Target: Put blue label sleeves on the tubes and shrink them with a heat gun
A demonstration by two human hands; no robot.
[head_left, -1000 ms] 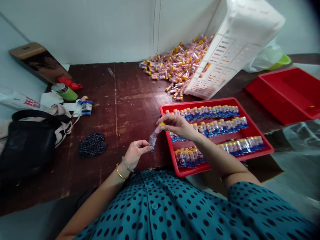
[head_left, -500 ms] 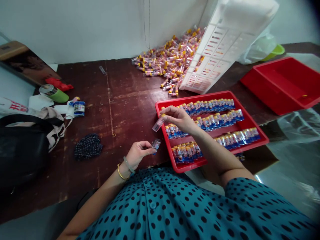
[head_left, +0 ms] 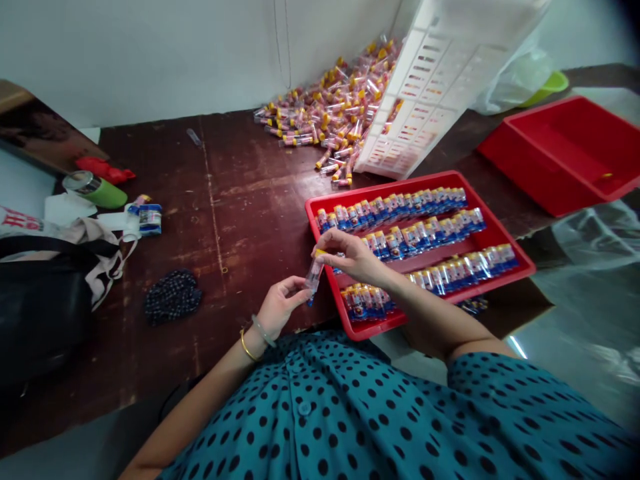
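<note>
My right hand (head_left: 350,257) pinches the yellow-capped top of a small clear tube (head_left: 315,273), held nearly upright just left of the red tray (head_left: 425,181). My left hand (head_left: 280,307) sits right below it, fingers curled around the tube's lower end, where a small blue label piece shows. Three rows of blue-labelled tubes (head_left: 400,203) lie in the tray. Far behind, a heap of unlabelled yellow-capped tubes (head_left: 330,113) spills from a tipped white crate (head_left: 440,73).
A second red tray (head_left: 560,157) stands at the right, a green bowl (head_left: 550,83) behind it. On the left lie a black bag (head_left: 40,313), a green cup (head_left: 97,190), a label roll (head_left: 149,219) and a dark dotted cloth (head_left: 173,297). Clear plastic sheet (head_left: 595,240) at right.
Half a second ago the tube in my right hand and the label piece in my left were apart; now both hands meet on the tube. The view has shifted slightly.
</note>
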